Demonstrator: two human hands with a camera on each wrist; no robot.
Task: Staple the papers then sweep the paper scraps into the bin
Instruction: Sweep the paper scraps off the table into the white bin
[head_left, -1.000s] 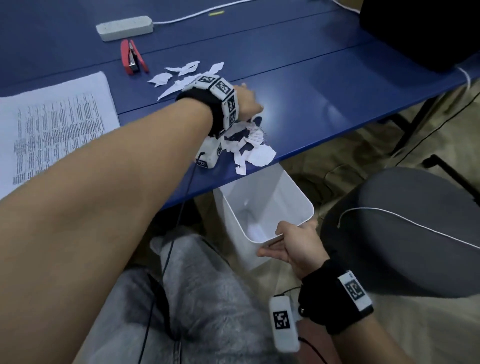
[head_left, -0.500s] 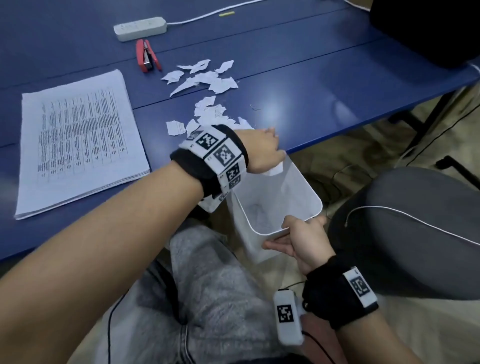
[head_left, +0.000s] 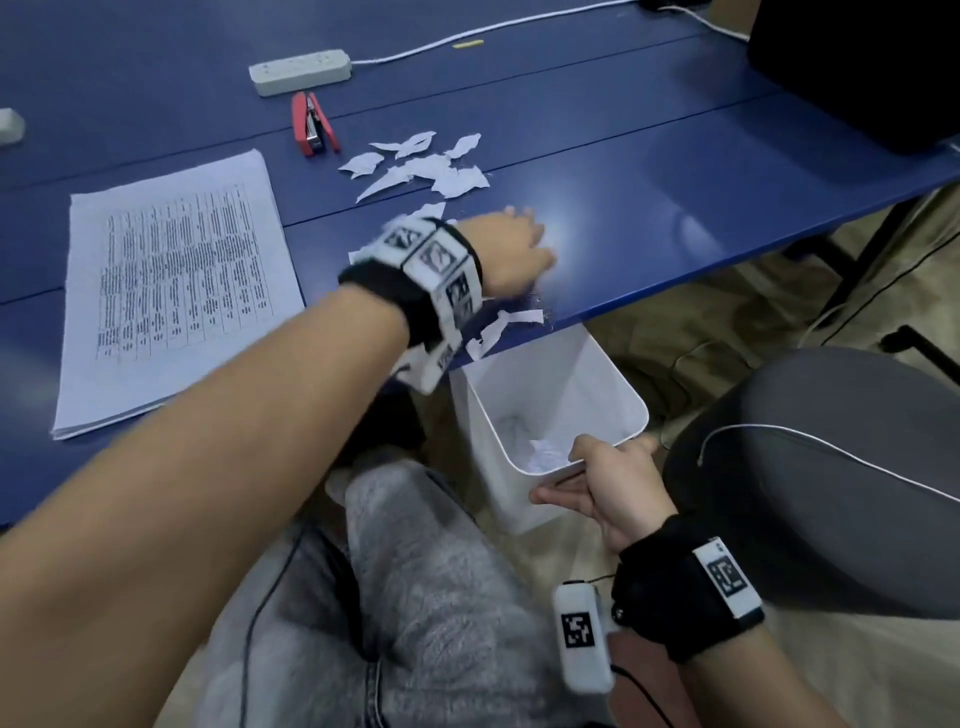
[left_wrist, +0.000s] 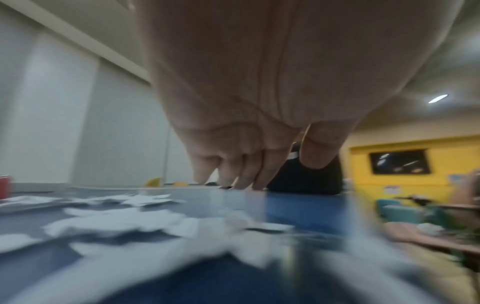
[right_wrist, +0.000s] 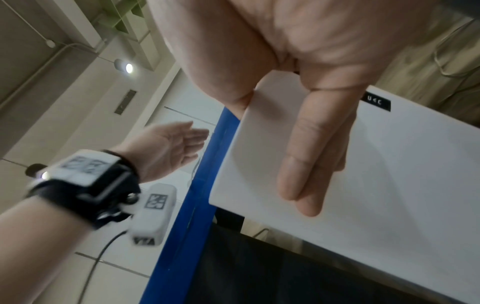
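My left hand lies on the blue table with fingers extended and holding nothing, fingertips down on the surface among the paper scraps. Some scraps sit right at the table edge, above the white bin. My right hand grips the bin's near rim, thumb inside and fingers flat against its outer wall, holding it just below the table edge. A few scraps already lie in the bin's bottom.

The stack of papers rests to the left, well apart from the scraps. The red stapler lies beyond them, near a white power strip. A dark box stands at the far right, cut off by the frame. A grey chair seat is beside the bin.

My left forearm and wristband hide the scraps beneath them. The left wrist view is badly blurred, so I cannot count scraps there or tell whether the papers are stapled.
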